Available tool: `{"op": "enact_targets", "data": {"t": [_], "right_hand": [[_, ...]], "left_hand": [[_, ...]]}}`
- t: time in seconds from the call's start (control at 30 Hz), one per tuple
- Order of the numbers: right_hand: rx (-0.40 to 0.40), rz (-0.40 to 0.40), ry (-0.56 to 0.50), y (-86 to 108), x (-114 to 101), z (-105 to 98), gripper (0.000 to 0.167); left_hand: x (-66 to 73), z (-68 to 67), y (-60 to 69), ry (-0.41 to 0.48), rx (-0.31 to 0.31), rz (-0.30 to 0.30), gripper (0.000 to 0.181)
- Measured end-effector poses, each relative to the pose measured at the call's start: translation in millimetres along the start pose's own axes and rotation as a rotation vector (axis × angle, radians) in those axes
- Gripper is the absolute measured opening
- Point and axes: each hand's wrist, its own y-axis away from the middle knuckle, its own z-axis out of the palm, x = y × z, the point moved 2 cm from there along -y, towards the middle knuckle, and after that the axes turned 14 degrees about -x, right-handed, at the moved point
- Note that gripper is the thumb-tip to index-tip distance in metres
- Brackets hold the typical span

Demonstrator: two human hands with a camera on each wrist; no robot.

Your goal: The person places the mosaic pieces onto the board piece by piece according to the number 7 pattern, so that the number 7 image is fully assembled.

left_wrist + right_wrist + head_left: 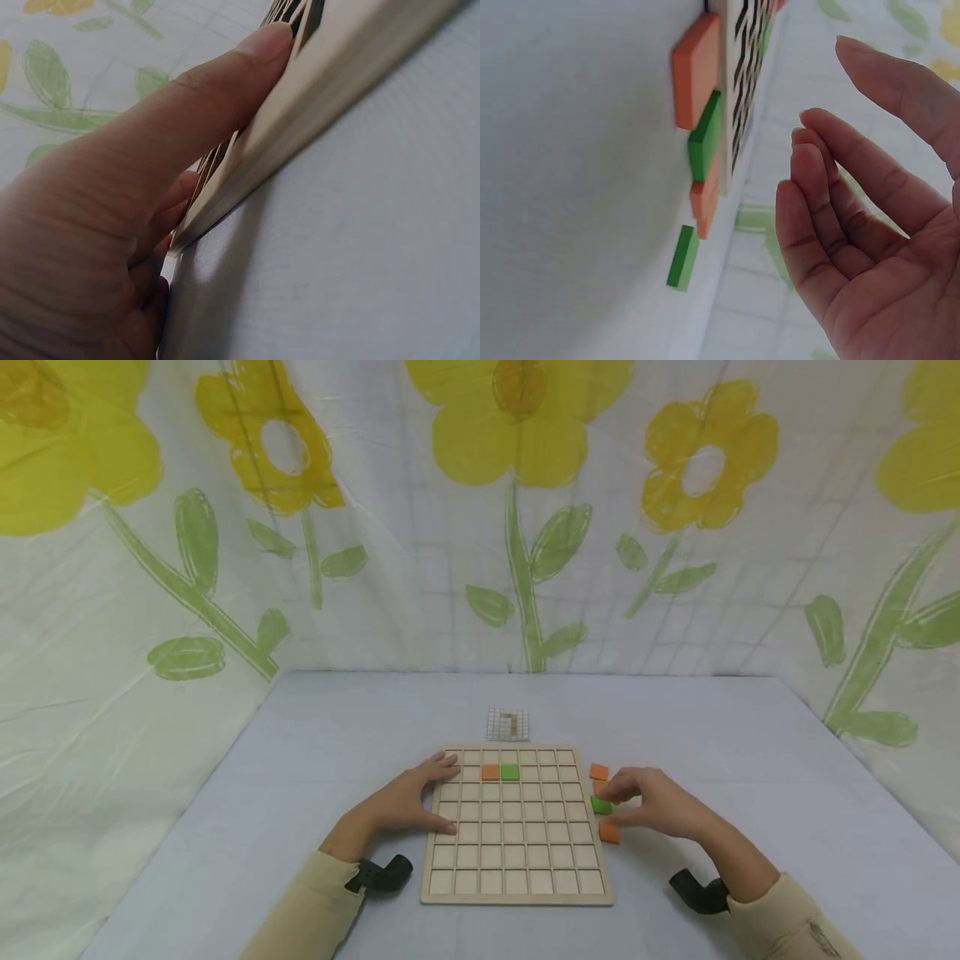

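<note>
A wooden grid board (pixel 517 899) lies flat on the table. Within its second row sit an orange tile (pixel 491 772) and a green tile (pixel 510 772), side by side. My left hand (pixel 408 797) rests on the board's left edge, thumb and fingers spread apart; its thumb (pixel 217 94) lies over the rim in the left wrist view. Just right of the board, my right hand (pixel 663 803) hovers over loose tiles, fingers bent and thumb apart, holding nothing. Among those are a green tile (pixel 707 139) and an orange tile (pixel 696 71).
A small card with a printed grid (pixel 507 725) lies behind the board. More orange tiles (pixel 599 772) line the board's right side, and another green tile (pixel 682 257) lies apart in the right wrist view. A flowered curtain (pixel 420 568) hangs beyond the table.
</note>
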Motion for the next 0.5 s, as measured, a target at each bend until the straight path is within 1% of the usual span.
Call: {"op": "enact_targets", "data": {"t": [0.23,0.37,0.5], "right_hand": [[0.033,0.061,-0.043,5.7,6.5,7.9,0.035],[0.016,0.075,-0.058,8.9,11.5,14.5,0.034],[0.0,0.066,-0.06,10.9,15.2,19.2,0.032]], "left_hand": [[0.2,-1.9,0.4,-0.004,0.001,0.003,0.094],[0.3,-0.9,0.4,0.011,-0.007,0.002,0.094],[0.4,0.3,0.7,0.017,-0.009,-0.003,0.095]]}}
